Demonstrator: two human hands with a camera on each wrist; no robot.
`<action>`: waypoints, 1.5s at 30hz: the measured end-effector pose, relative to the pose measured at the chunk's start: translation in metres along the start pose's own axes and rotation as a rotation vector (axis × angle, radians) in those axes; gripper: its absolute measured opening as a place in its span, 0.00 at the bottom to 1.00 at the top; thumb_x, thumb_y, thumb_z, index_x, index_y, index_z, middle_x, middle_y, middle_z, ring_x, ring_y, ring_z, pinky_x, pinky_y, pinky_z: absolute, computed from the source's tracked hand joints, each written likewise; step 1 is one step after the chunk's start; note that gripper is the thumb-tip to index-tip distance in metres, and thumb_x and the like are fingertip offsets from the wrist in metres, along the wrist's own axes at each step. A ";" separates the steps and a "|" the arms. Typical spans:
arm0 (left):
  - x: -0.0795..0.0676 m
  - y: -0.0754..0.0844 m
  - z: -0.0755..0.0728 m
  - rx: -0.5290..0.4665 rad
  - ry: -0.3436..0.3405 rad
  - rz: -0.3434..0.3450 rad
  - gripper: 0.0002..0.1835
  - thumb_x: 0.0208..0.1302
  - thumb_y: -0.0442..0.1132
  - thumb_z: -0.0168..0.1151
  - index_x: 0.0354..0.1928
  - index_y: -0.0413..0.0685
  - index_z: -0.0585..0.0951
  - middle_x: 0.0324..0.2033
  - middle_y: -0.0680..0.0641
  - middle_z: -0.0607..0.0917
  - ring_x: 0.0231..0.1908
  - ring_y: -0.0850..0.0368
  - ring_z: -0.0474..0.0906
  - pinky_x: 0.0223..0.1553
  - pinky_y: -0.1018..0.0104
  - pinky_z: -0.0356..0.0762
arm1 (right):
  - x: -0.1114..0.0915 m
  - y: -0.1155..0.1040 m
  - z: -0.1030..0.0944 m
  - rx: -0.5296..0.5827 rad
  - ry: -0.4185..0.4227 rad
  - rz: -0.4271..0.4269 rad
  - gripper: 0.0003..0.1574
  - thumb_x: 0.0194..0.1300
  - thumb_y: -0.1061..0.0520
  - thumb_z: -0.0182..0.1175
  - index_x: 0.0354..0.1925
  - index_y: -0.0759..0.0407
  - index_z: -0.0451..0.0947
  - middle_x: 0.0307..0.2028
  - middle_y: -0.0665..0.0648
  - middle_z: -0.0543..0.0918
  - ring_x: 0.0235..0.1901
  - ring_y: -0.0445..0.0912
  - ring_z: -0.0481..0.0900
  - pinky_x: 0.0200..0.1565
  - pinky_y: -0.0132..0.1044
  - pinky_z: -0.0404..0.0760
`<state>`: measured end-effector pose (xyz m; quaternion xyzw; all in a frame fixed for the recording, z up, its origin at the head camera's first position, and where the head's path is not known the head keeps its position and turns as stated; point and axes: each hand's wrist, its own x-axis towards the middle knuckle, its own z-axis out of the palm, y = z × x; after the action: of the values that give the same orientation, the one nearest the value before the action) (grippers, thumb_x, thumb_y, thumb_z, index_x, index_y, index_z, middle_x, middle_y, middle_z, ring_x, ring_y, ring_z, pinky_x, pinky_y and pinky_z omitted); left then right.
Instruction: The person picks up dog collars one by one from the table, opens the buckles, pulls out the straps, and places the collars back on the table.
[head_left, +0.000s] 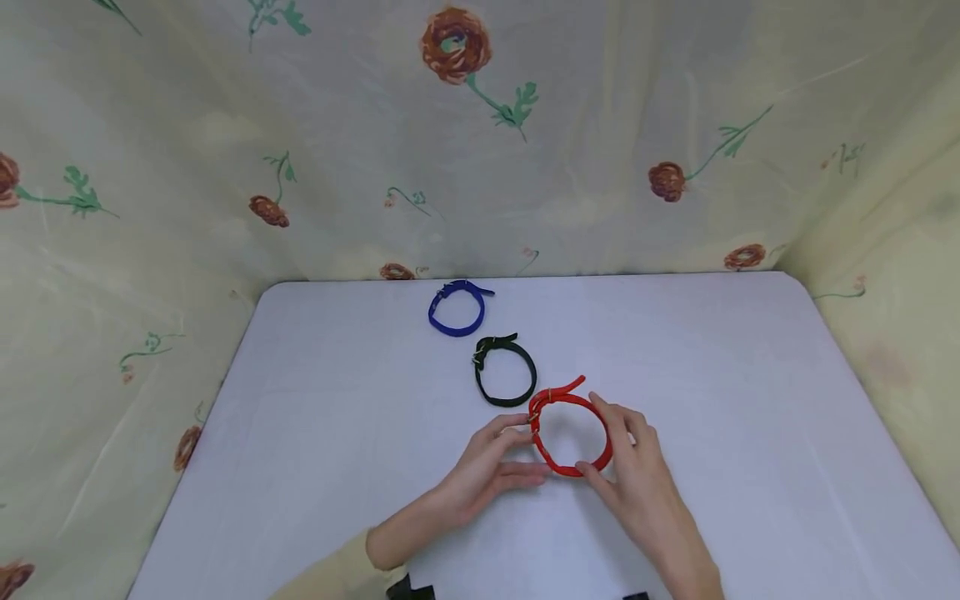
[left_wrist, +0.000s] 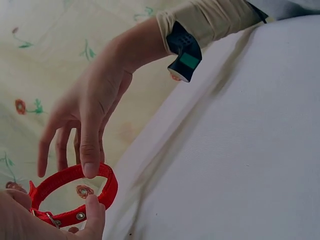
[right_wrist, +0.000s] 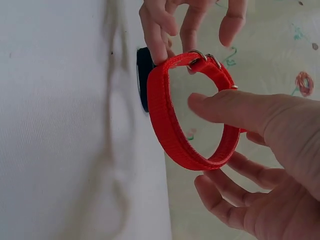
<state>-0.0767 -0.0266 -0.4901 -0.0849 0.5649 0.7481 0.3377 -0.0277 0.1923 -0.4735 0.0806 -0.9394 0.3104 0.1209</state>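
Note:
Between the two hands a red buckled collar (head_left: 573, 472) is held as a round loop, raised off the table. The left hand (head_left: 483, 471) grips its left side, near the metal buckle and ring; its thumb (left_wrist: 94, 215) lies along the band in the left wrist view. From the other side the right hand (head_left: 637, 471) holds the loop, and in the right wrist view its thumb (right_wrist: 225, 109) reaches across the inside while other fingers lie below the band. Behind the red collar a black collar (head_left: 534, 371) lies on the table, and farther back lies a blue collar (head_left: 456, 332).
All this is over a white table (head_left: 337, 392) with rounded far corners. Cream curtain (head_left: 570, 167) printed with flowers hangs behind it and at both sides. A dark strap (left_wrist: 185, 50) sits around the right wrist at the sleeve cuff.

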 end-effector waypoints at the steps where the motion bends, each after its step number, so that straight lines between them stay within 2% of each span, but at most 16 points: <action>1: -0.001 0.000 0.000 0.013 0.012 0.008 0.28 0.79 0.49 0.58 0.75 0.49 0.71 0.68 0.40 0.79 0.48 0.47 0.93 0.57 0.53 0.90 | 0.000 -0.001 0.000 -0.001 0.010 -0.008 0.63 0.53 0.65 0.83 0.81 0.51 0.64 0.64 0.66 0.76 0.60 0.61 0.78 0.50 0.59 0.90; 4: -0.003 0.000 -0.001 0.052 0.032 0.040 0.29 0.78 0.51 0.62 0.74 0.49 0.71 0.67 0.40 0.80 0.50 0.45 0.93 0.54 0.54 0.91 | -0.001 -0.005 0.001 -0.008 0.018 -0.014 0.61 0.55 0.63 0.83 0.81 0.52 0.64 0.64 0.67 0.76 0.58 0.61 0.79 0.50 0.59 0.91; 10: -0.008 0.001 -0.003 0.148 0.020 0.128 0.28 0.80 0.51 0.62 0.75 0.54 0.70 0.63 0.34 0.81 0.50 0.41 0.93 0.50 0.55 0.92 | -0.001 -0.011 0.002 -0.036 0.023 -0.024 0.61 0.55 0.60 0.84 0.81 0.53 0.64 0.64 0.66 0.77 0.58 0.59 0.79 0.47 0.57 0.92; 14: -0.010 0.000 -0.005 0.178 0.022 0.148 0.26 0.79 0.52 0.63 0.74 0.59 0.72 0.61 0.36 0.81 0.48 0.42 0.94 0.48 0.55 0.92 | -0.001 -0.014 0.003 -0.043 0.035 -0.043 0.61 0.55 0.59 0.84 0.81 0.53 0.65 0.64 0.65 0.78 0.59 0.58 0.78 0.47 0.56 0.92; 19: -0.014 0.000 -0.008 0.212 0.065 0.180 0.26 0.77 0.53 0.66 0.73 0.63 0.74 0.59 0.40 0.80 0.44 0.43 0.94 0.45 0.54 0.93 | 0.000 -0.016 0.003 -0.045 0.039 -0.064 0.60 0.56 0.59 0.83 0.80 0.53 0.66 0.63 0.64 0.79 0.58 0.57 0.79 0.48 0.55 0.92; 26: -0.021 -0.001 -0.010 0.363 0.154 0.242 0.21 0.75 0.57 0.67 0.66 0.66 0.79 0.55 0.44 0.85 0.37 0.41 0.94 0.48 0.57 0.91 | -0.001 -0.021 0.003 -0.024 0.008 -0.031 0.52 0.60 0.55 0.82 0.77 0.56 0.70 0.58 0.62 0.83 0.53 0.53 0.81 0.44 0.52 0.93; 30: -0.023 -0.004 -0.012 0.409 0.171 0.277 0.18 0.75 0.58 0.67 0.62 0.66 0.81 0.53 0.45 0.86 0.35 0.41 0.93 0.47 0.57 0.90 | -0.001 -0.023 0.004 0.030 0.000 -0.016 0.47 0.62 0.55 0.80 0.75 0.58 0.72 0.57 0.62 0.84 0.51 0.53 0.84 0.44 0.52 0.93; 36: -0.026 -0.008 -0.015 0.486 0.171 0.339 0.16 0.75 0.57 0.67 0.60 0.67 0.83 0.53 0.44 0.87 0.32 0.44 0.93 0.45 0.66 0.89 | -0.002 -0.022 0.006 0.091 0.003 -0.025 0.46 0.65 0.55 0.78 0.77 0.53 0.71 0.57 0.59 0.87 0.52 0.52 0.87 0.48 0.55 0.92; 40: -0.028 -0.010 -0.016 0.560 0.191 0.405 0.14 0.75 0.57 0.67 0.58 0.70 0.84 0.50 0.45 0.89 0.29 0.46 0.92 0.37 0.71 0.84 | -0.002 -0.022 0.006 0.110 0.011 -0.029 0.48 0.66 0.56 0.77 0.79 0.49 0.68 0.54 0.54 0.90 0.51 0.48 0.88 0.51 0.54 0.91; 43: -0.030 -0.011 -0.016 0.645 0.220 0.473 0.12 0.75 0.59 0.66 0.55 0.72 0.85 0.47 0.50 0.90 0.30 0.53 0.91 0.36 0.71 0.83 | -0.002 -0.022 0.005 0.126 0.019 -0.052 0.45 0.65 0.57 0.77 0.76 0.48 0.71 0.52 0.49 0.90 0.50 0.45 0.87 0.50 0.50 0.90; 45: -0.032 -0.012 -0.015 0.707 0.239 0.516 0.12 0.75 0.60 0.66 0.54 0.72 0.86 0.46 0.54 0.91 0.32 0.60 0.89 0.39 0.71 0.85 | -0.003 -0.023 0.004 0.135 0.011 -0.070 0.40 0.66 0.57 0.77 0.72 0.47 0.76 0.52 0.46 0.90 0.50 0.44 0.87 0.50 0.47 0.90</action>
<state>-0.0496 -0.0519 -0.4887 0.0936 0.8232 0.5542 0.0807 -0.0207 0.1719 -0.4646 0.1198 -0.9123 0.3691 0.1311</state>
